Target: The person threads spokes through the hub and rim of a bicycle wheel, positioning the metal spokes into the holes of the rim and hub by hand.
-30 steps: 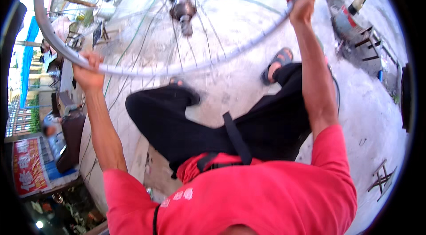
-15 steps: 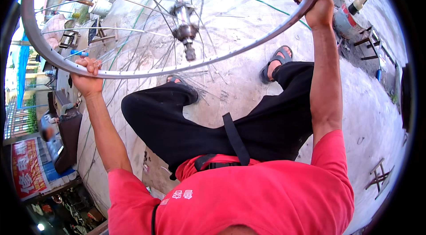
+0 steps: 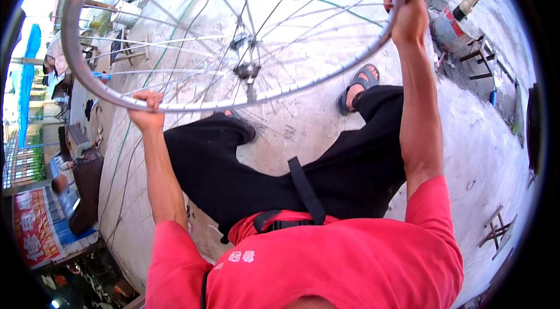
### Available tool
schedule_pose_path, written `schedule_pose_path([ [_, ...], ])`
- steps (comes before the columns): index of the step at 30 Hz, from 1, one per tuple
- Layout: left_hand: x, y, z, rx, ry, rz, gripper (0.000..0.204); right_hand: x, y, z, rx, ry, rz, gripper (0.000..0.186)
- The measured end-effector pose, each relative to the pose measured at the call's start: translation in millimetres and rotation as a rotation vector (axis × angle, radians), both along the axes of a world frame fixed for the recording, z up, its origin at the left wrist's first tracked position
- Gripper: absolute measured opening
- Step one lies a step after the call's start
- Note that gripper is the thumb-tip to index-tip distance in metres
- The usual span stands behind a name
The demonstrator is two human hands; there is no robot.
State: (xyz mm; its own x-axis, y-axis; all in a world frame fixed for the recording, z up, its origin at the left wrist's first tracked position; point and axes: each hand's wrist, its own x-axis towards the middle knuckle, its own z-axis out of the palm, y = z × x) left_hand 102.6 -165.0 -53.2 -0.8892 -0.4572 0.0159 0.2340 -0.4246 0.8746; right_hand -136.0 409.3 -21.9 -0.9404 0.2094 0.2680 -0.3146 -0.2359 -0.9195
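Note:
A bare spoked bicycle wheel without a tyre, its silver rim (image 3: 233, 105) held up before me, spans the upper part of the head view. My left hand (image 3: 147, 112) is closed round the rim's near left side. On the right side, my right hand (image 3: 406, 14) wraps round the rim too. In the wheel's middle sits a metal hub (image 3: 247, 69) with thin spokes running out to the rim. The rim's far edge lies beyond the top of the picture. My right hand's fingertips are partly hidden by the rim.
Loose spokes (image 3: 265, 133) lie on the concrete floor by my feet. A green line (image 3: 344, 9) crosses the floor. To the right stand a grubby bucket (image 3: 455, 32), a small stool (image 3: 481, 58) and a folding stool (image 3: 497, 231). At far left a person (image 3: 67, 192) is on a dark sofa.
The wheel has tilted and shifted, and its spokes now show more fully. My left hand has moved right and nearer to me; my right hand has come slightly left and nearer.

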Motion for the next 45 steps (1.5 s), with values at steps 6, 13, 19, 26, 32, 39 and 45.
schedule_pose_path([
  [6,-21.6,7.9,-3.1,0.122,-0.096,0.144,0.054,-19.5,2.0,-24.6,0.008,0.053,-0.047,0.041],
  [13,-14.6,16.5,-0.8,0.039,-0.04,0.01,0.05,-24.5,-3.2,-23.6,0.078,0.005,-0.026,0.044],
  [19,-29.1,20.3,1.9,-0.057,-0.069,0.056,0.053,-18.2,-0.2,-4.9,0.456,0.09,-0.138,0.059],
  [26,-74.4,63.3,-91.5,-0.235,-0.419,-0.008,0.072,-19.9,-28.6,-62.9,0.792,-0.014,-0.073,0.067],
  [32,-74.5,62.3,-116.8,-0.057,-0.371,0.007,0.055,7.1,-43.7,-27.9,0.933,0.131,-0.055,0.064],
  [39,-53.0,60.5,-186.9,-0.098,-0.47,-0.04,0.042,-9.9,-72.1,-15.5,1.048,0.247,-0.036,0.064],
  [45,-48.7,34.7,-193.7,-0.123,-0.288,-0.044,0.05,27.0,-81.4,19.9,1.077,0.436,-0.066,0.06],
])
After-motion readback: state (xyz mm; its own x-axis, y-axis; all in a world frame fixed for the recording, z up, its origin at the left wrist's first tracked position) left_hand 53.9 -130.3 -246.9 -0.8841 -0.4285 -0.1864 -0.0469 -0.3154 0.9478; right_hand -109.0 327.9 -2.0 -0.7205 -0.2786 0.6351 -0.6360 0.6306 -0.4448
